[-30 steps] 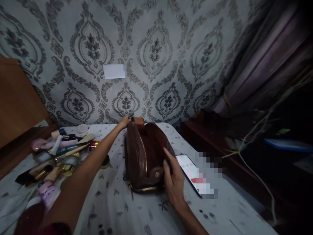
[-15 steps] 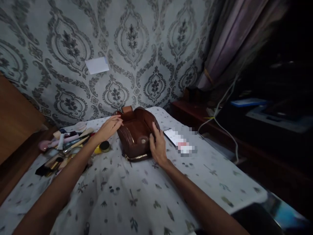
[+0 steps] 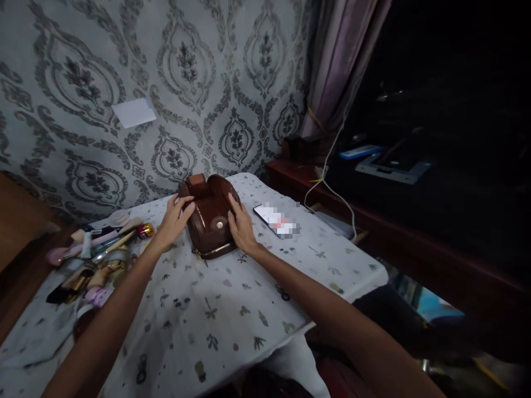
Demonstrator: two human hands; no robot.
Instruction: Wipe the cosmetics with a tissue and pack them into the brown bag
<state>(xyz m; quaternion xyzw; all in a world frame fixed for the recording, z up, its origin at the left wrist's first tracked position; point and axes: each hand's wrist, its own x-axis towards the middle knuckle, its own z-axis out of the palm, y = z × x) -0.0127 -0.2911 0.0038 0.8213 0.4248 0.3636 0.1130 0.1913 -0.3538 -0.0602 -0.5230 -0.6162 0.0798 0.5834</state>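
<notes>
A brown leather bag sits on the patterned white cloth with its flap folded back, so its brown lining shows. Gold zippers and a round snap are visible on its front. My left hand holds the bag's left rim, fingers curved over the edge. On the opposite side, my right hand grips the right wall, its fingers lying up along the rim. Where the fingers go behind or inside the leather is partly hidden.
Makeup brushes, tubes and small bottles lie in a pile at the left, partly behind my left forearm. A lit phone rests right of the bag. Patterned wallpaper rises behind; a white cable hangs at the right.
The view has swung to the right, so the bag appears farther left. My left hand has shifted slightly on the left rim; my right hand stays on the right wall.
</notes>
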